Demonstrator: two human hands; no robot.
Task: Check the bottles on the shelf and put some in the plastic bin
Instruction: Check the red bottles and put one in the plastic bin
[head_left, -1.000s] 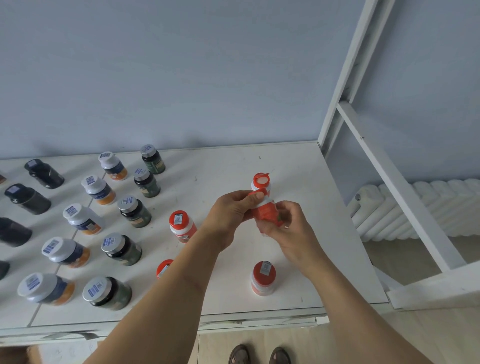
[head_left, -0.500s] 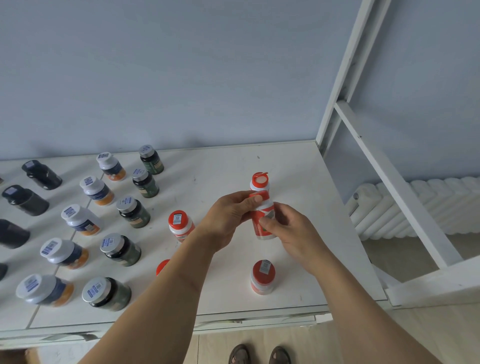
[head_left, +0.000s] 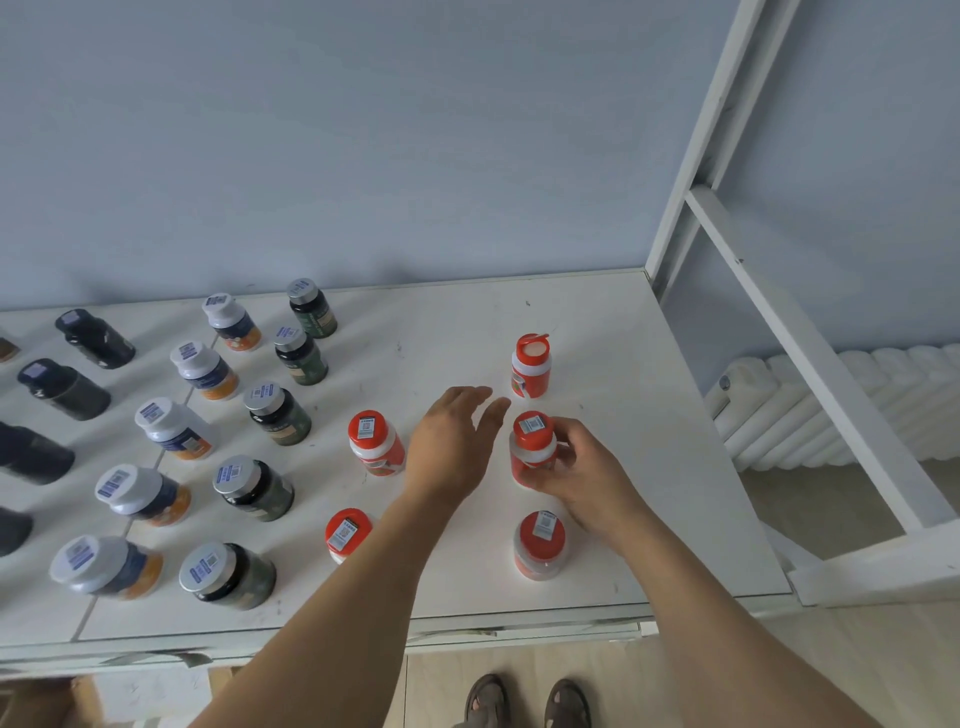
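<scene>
Along the left edge of the white shelf (head_left: 597, 322), several dark bottles (head_left: 96, 339) are seen lying on their sides, partly cut off by the frame. Next to them, a row of white-capped bottles with orange labels (head_left: 203, 370) runs from the back toward the front edge, each cap carrying a small barcode sticker. Beside that row, a row of dark green bottles with grey caps (head_left: 278, 420) is set out in the same way.

Toward the middle of the shelf, two red-capped bottles are standing: one (head_left: 375, 441) further back and another (head_left: 347, 534) near the front edge, partly hidden behind the left forearm. The left hand (head_left: 452, 441) is held open above the shelf surface, its fingers extended and slightly spread, touching nothing.

Just to its right, a red-capped bottle (head_left: 534, 451) is gripped upright by the right hand (head_left: 582, 480), the fingers and thumb being wrapped around its body below the cap. Whether its base rests on the shelf cannot be told. Behind it, toward the back right corner, a red bottle with its flip lid open (head_left: 531, 366) is standing alone. A further red-capped bottle (head_left: 540, 543) is placed near the front edge, just beside the right wrist.

Beyond the right edge, a white frame (head_left: 779, 312) and a white radiator (head_left: 831, 405) are visible.
</scene>
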